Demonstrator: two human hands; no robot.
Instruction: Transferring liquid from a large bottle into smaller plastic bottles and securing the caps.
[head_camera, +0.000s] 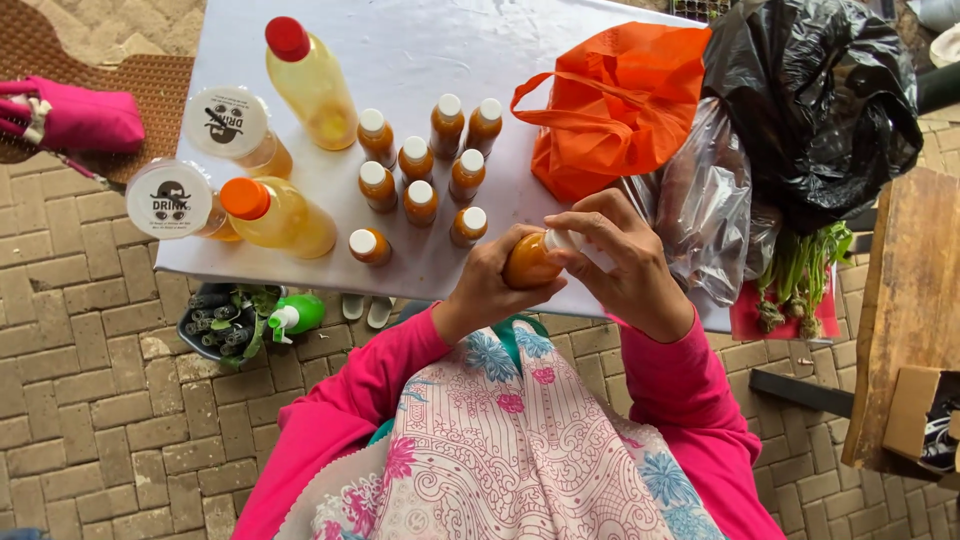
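While both hands grip it, a small bottle (530, 262) of orange liquid hangs at the worktop's (420, 40) near edge.
Left hand (490, 285) wraps its body; right hand (625, 265) fingers (590, 222) pinch the white cap (562, 240). Beyond stand ten like bottles (420, 170), then two big yellow-filled ones (310, 85).

The left hand (490, 283) holds a small orange bottle (530, 262). The right hand (625, 262) pinches its white cap (562, 240) (fingers curled round it). More little bottles (420, 170) stand on the white table (420, 50).
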